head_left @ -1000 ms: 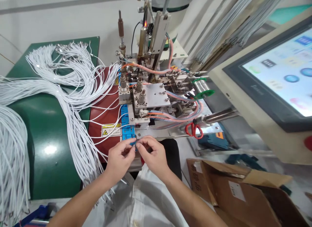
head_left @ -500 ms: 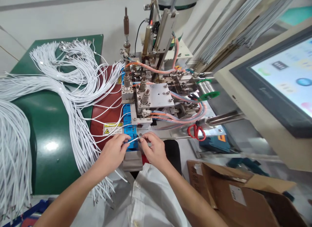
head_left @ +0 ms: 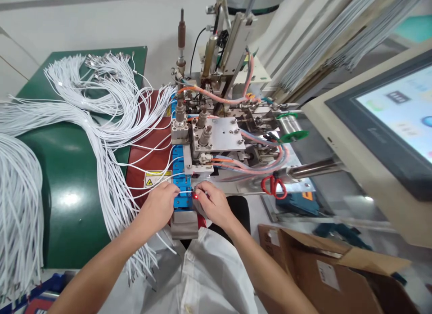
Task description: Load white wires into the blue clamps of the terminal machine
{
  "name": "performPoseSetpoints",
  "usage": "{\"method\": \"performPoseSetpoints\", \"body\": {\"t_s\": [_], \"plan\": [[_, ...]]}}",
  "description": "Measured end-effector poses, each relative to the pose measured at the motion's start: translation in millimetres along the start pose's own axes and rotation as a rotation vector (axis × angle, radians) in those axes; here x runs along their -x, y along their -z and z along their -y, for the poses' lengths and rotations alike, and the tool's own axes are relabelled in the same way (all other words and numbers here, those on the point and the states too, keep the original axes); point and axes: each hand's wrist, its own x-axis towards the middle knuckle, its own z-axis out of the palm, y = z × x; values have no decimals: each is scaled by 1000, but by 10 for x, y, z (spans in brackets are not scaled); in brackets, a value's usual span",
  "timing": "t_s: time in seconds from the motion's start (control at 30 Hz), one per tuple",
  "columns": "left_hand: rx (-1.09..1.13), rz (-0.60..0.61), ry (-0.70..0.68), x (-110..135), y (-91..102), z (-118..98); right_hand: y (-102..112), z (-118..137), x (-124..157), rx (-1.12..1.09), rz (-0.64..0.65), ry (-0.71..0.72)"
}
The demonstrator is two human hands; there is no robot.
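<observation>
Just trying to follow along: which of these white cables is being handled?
The white cable crossing the blue strip between the left hand and right hand; no other cable spans that gap.

A glossy green table [head_left: 76, 228] — thick bundles of white cables [head_left: 91, 128] lie across it, some reaching past its near edge

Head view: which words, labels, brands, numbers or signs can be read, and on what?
No wording reads clearly.
Warning label on the red plate: triangle sign visible; characters too small.
Monitor frame: brand name blurred.
Screen: lettering blurred.
Paper label on the cardboard box: writing blurred.
Red item at lower left: white lettering cut off.
</observation>
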Motion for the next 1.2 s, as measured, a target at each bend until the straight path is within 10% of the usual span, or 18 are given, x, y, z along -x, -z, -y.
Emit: {"method": "performPoseSetpoints", "body": {"t_s": [0.53,0.73,1.2], "plan": [[-299,-50,-224,240,146,-60,-104,-131,29,-400,-365,-189],[-224,354,-215,639,404,15,45,-202,85,-637,-472,-204],[-414,449,-262,691,389,72,102,-83,299,-661,-338,-131]]}}
